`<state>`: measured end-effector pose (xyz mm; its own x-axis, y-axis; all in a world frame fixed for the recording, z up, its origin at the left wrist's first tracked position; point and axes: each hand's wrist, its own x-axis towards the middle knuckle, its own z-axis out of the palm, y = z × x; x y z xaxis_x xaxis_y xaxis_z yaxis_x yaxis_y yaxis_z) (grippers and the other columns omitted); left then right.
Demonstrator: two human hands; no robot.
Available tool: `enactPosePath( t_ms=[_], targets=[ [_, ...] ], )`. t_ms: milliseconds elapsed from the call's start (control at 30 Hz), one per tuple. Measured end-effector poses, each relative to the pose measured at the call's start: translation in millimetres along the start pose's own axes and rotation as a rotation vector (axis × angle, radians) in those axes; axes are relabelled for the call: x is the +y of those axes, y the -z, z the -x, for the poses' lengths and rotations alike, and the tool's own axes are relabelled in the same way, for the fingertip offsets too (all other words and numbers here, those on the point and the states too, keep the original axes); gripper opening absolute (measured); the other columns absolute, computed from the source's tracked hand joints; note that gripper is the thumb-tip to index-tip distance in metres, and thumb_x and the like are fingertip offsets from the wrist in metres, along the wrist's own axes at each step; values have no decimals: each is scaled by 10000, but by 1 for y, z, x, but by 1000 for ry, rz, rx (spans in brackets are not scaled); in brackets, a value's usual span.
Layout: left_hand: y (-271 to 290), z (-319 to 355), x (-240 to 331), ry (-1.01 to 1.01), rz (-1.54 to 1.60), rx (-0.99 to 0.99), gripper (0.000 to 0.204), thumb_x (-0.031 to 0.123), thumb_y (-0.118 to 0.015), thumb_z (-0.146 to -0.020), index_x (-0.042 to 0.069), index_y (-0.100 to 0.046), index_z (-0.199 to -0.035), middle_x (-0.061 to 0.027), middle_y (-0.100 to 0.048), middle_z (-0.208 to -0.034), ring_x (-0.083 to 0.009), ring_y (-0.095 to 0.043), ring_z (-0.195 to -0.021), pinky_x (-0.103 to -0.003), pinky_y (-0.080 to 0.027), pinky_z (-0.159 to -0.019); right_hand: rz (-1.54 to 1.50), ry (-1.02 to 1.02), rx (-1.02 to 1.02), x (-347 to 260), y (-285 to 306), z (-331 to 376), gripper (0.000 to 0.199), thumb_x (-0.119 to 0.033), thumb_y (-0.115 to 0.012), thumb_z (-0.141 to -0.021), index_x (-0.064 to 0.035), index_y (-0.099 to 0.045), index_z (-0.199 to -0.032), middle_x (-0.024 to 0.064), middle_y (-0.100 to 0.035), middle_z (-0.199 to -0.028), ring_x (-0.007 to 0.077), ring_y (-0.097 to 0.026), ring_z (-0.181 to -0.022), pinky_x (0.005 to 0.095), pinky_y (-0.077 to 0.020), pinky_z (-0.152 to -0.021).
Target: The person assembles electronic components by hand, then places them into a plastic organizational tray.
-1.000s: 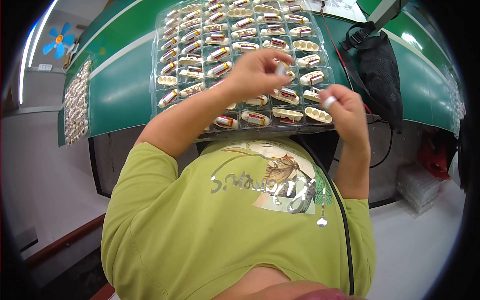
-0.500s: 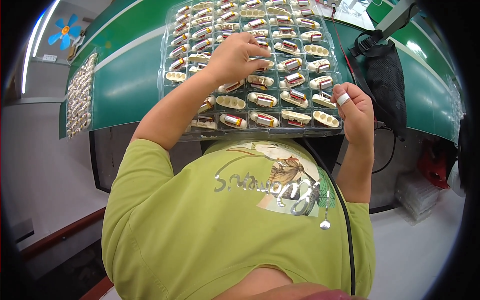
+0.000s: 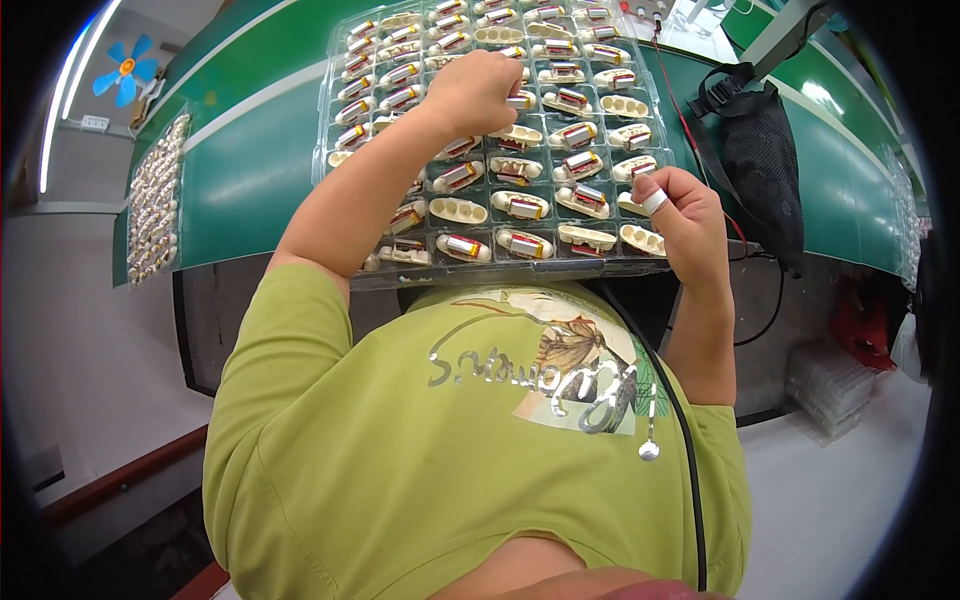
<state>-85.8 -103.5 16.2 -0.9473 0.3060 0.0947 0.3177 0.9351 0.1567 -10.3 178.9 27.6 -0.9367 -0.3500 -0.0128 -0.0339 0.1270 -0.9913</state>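
Observation:
A clear plastic tray [image 3: 545, 266] divided into cells lies before me. Its cells hold small oval cream-coloured shells, many with a silver block edged in red and yellow, like this filled shell [image 3: 465, 247]. Others, such as an unfilled shell [image 3: 457, 210], show only round hollows. My left hand [image 3: 478, 92] is over the tray's middle columns, fingers curled down toward a shell; its fingertips are hidden. At the tray's right edge my right hand [image 3: 688, 220] is closed, thumb and fingers drawn together, with a white band round one digit. Whatever it may hold does not show.
The tray rests on a green table [image 3: 250, 200]. Another filled tray [image 3: 157, 205] lies at the left. A black mesh bag [image 3: 762, 170] hangs at the right, beside a thin red cable [image 3: 690, 130]. A black cord [image 3: 690, 440] runs down over my shirt.
My left hand has moved slightly away from me, its fingers more curled in. My right hand has shifted a little left, over the tray's right edge.

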Motion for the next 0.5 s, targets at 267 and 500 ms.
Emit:
enactPosePath(
  t_ms=[267,500],
  targets=[
    [3,32,52,296,1553,-239,222,197,-732,-833,46,-579,-892,-75,-671,-882,-131,-654,-777,-247,-539,-634,-42,62,63,10,-13,-4,212,-189,-635,-914,-7,-605,-811,-58,-511,-659,29,-400,-612,213,-333,-537],
    [-2,40,79,394,1862,-367,266,214,-605,-927,30,-547,-1111,-74,-632,-1039,-143,-640,-894,-288,-556,-792,66,81,48,18,-24,-7,161,-155,-611,-912,-4,-617,-857,-45,-523,-654,32,-410,-607,221,-346,-532]
  ],
)
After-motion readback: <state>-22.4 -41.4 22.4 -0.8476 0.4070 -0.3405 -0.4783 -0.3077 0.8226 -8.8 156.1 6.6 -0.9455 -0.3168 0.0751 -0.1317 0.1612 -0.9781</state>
